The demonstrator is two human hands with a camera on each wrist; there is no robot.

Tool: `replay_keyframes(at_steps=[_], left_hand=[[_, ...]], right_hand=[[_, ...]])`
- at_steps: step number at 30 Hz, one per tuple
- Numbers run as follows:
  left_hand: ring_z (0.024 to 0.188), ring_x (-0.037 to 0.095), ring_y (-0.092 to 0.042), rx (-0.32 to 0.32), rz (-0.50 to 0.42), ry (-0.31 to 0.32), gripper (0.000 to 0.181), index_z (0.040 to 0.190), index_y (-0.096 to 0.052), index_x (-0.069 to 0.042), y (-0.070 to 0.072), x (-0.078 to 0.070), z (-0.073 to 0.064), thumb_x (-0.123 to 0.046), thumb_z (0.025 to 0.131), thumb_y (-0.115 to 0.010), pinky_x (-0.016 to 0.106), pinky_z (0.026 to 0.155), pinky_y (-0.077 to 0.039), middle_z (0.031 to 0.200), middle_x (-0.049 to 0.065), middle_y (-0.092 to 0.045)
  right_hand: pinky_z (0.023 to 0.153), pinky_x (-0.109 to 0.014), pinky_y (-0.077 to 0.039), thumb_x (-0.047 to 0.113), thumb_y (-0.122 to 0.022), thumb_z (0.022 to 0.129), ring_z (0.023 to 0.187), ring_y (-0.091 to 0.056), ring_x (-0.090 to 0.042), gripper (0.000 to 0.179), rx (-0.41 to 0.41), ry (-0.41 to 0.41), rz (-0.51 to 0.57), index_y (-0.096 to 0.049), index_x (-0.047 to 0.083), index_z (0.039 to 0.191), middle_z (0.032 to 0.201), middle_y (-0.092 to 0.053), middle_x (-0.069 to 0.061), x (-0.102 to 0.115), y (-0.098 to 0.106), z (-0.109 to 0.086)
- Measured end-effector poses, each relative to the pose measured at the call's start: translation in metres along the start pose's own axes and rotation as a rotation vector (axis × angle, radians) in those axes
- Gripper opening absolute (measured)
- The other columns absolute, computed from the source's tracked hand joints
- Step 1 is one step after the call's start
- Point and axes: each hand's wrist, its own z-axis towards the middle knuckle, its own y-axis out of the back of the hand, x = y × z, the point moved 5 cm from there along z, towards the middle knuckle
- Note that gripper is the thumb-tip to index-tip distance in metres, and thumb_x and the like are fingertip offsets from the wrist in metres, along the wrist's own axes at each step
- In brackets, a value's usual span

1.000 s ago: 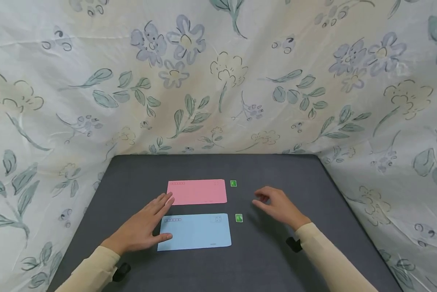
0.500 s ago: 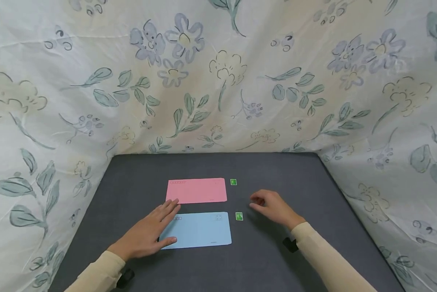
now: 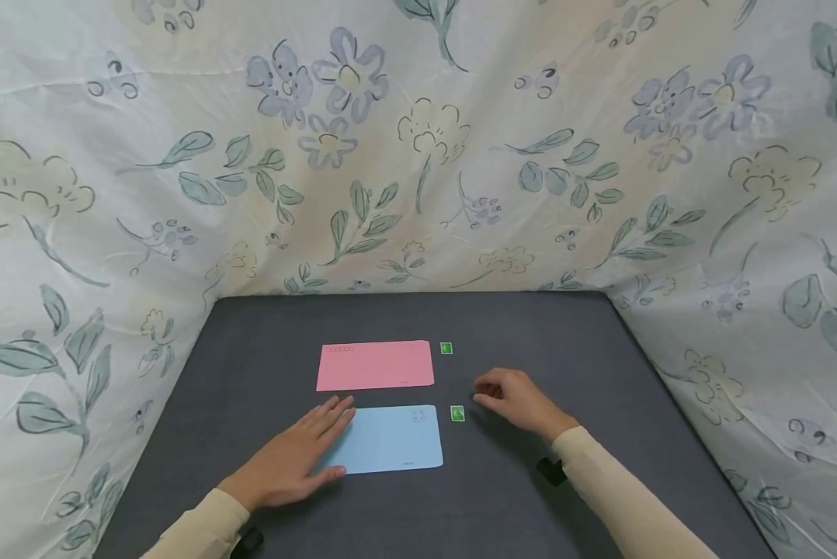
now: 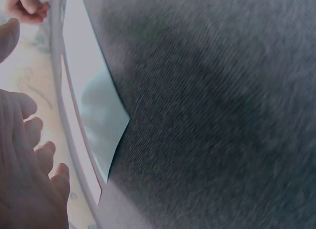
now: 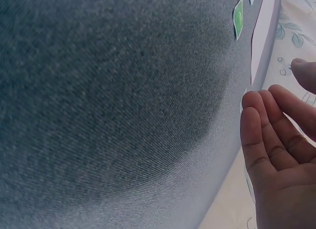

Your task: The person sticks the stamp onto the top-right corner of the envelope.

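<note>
A light blue envelope [image 3: 394,442] lies flat, nearer to me than a pink envelope [image 3: 376,366]. My left hand [image 3: 291,460] spreads over the blue envelope's left end and hides it; in the left wrist view a gap shows between the fingers [image 4: 44,157] and the paper [image 4: 101,105]. Right of the pink envelope lies a small green stamp [image 3: 446,348]. A second green stamp [image 3: 457,413] lies beside the blue envelope's upper right corner. My right hand [image 3: 519,400] hovers just right of that stamp, fingers [image 5: 254,130] loosely bent, thumb apart, holding nothing.
A dark grey cloth-covered table [image 3: 530,334] carries everything. Floral curtain [image 3: 390,194] hangs behind it and along both sides. A black wrist camera [image 3: 551,470] sits under the right sleeve.
My left hand has slid right and toward me, off the pink envelope's corner and further over the blue envelope. My right hand has drifted slightly left, nearer the lower stamp. Envelopes and stamps stay put.
</note>
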Motion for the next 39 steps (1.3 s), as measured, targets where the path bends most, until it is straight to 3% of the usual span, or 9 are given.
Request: replay_keyframes(at_steps=[9, 20, 39], left_hand=[[0.161, 0.036, -0.028, 0.047, -0.029, 0.007, 0.08, 0.171, -0.032, -0.005, -0.01, -0.007, -0.004, -0.048, 0.11, -0.06, 0.06, 0.123, -0.036, 0.178, 0.011, -0.025], [0.161, 0.034, -0.03, 0.043, -0.011, -0.021, 0.079, 0.17, -0.034, -0.003, -0.02, -0.012, -0.005, -0.049, 0.11, -0.058, 0.057, 0.125, -0.034, 0.178, 0.01, -0.027], [0.164, 0.027, -0.021, 0.116, -0.047, 0.015, 0.089, 0.172, -0.029, -0.007, -0.03, -0.017, -0.007, -0.063, 0.108, -0.053, 0.052, 0.127, -0.031, 0.18, 0.005, -0.022]], right_hand=[[0.084, -0.035, -0.06, 0.023, -0.079, 0.103, 0.093, -0.066, -0.009, 0.024, 0.017, -0.015, 0.022, -0.08, 0.007, 0.122, 0.107, -0.072, 0.008, 0.002, -0.006, 0.003], [0.081, -0.034, -0.06, 0.02, -0.08, 0.102, 0.091, -0.066, -0.008, 0.019, 0.034, -0.061, 0.031, -0.081, 0.011, 0.119, 0.105, -0.072, 0.01, -0.002, -0.013, 0.005], [0.076, -0.032, -0.058, 0.013, -0.083, 0.098, 0.084, -0.063, -0.009, 0.008, 0.062, -0.067, 0.009, -0.081, 0.013, 0.106, 0.095, -0.069, 0.011, 0.002, -0.031, 0.013]])
